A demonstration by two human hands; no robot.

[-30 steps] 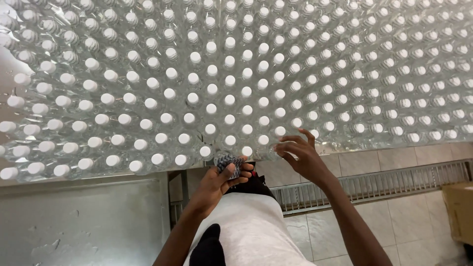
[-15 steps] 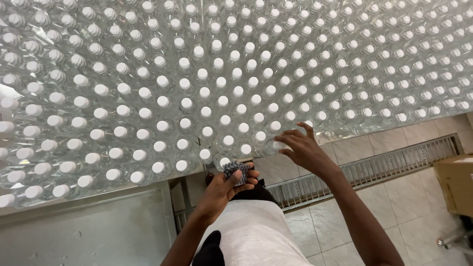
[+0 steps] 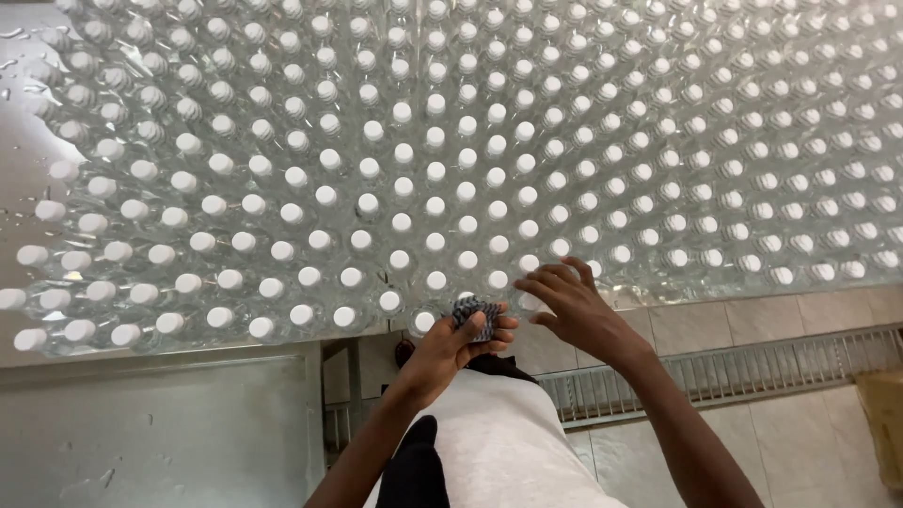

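A vast field of clear plastic bottles (image 3: 451, 160) with white caps filled the view above a tiled floor (image 3: 752, 320) with a metal drain grate (image 3: 734, 372). The right hand (image 3: 574, 310) rested with fingers loosely spread at the nearest row's edge; the left hand (image 3: 456, 343) gripped a small dark patterned object (image 3: 475, 315) just beside those bottles.

Steel bench (image 3: 169, 423) at seven o'clock; packed across it, toward twelve, white-capped clear bottles (image 3: 470, 169) in rows.

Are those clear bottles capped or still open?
Capped: every clear bottle in view shows a white cap on top, seen from above.
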